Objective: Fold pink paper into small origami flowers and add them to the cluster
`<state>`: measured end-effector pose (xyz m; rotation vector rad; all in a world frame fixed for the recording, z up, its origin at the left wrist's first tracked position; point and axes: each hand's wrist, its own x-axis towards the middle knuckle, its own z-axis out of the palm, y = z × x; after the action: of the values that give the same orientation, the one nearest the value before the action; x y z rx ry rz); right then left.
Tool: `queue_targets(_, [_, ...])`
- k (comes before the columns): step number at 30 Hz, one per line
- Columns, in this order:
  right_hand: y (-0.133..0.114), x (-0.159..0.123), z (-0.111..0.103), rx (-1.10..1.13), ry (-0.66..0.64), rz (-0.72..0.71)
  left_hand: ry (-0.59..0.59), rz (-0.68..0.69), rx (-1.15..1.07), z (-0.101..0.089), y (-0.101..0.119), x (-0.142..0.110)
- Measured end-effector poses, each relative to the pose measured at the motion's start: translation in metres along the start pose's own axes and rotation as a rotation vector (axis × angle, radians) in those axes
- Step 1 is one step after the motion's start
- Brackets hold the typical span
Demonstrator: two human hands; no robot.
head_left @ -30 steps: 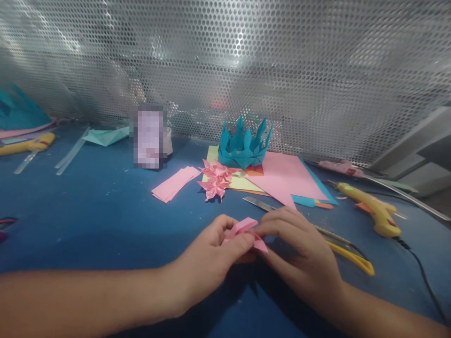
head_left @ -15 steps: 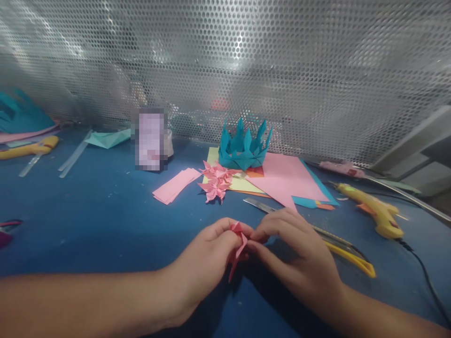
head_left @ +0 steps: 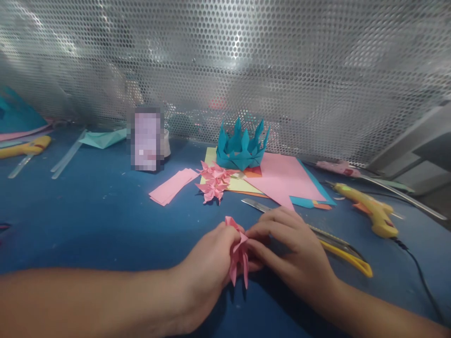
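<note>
A pink folded paper piece with pointed ends is held just above the blue table. My left hand is closed round it, thumb on top. From the other side, my right hand pinches its edge between thumb and fingertips. Two pointed tips hang down below the fingers; part of the paper is hidden in the left hand. Beyond the hands lie similar pink folded paper flowers and a stack of pink paper strips. A yellow utility knife with its blade out lies partly behind my right hand.
A teal paper crown stands on coloured paper sheets. To the right lies a yellow glue gun with a black cord. At left are another glue gun and clear glue sticks. A perforated metal panel rises behind.
The pink paper has been turned in my hands, so that its points now hang downward. Both hands stay on it. The view has shifted slightly.
</note>
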<state>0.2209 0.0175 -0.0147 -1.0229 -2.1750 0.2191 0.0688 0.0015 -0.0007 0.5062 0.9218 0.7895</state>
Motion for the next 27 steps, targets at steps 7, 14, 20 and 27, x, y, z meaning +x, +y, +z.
queue_targets(7, [-0.004,0.0,0.0,0.04,-0.007,0.038,-0.031,0.033,0.034,-0.003,-0.001,-0.001])
queue_targets(14, [0.0,-0.005,-0.001,0.009,-0.004,0.019,-0.054,0.022,0.046,-0.006,-0.002,0.0])
queue_targets(20, [0.002,-0.007,-0.003,-0.012,0.006,0.008,-0.087,0.002,0.096,-0.01,-0.003,0.002])
queue_targets(27, [0.0,-0.008,0.0,0.011,0.06,-0.067,-0.195,0.031,0.04,-0.012,-0.005,0.007])
